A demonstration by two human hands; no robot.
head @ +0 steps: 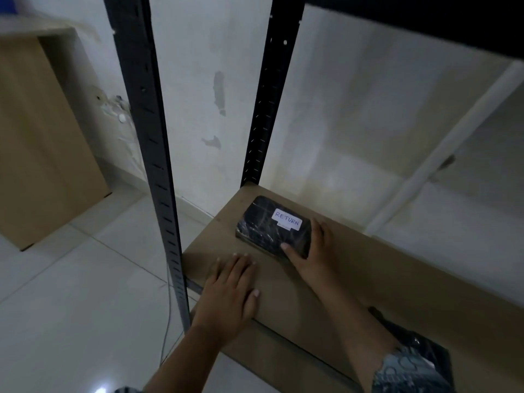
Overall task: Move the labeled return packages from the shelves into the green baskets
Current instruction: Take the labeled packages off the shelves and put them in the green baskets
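Roughly left-right, pkg (269, 231) flat, label (287, 218) up

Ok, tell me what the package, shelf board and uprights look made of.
The package is wrapped in glossy black plastic, wrinkled and glinting, with a white paper label. The shelf board looks like matte, grainless brown fibreboard. The uprights seem dark painted metal, given punched slots.
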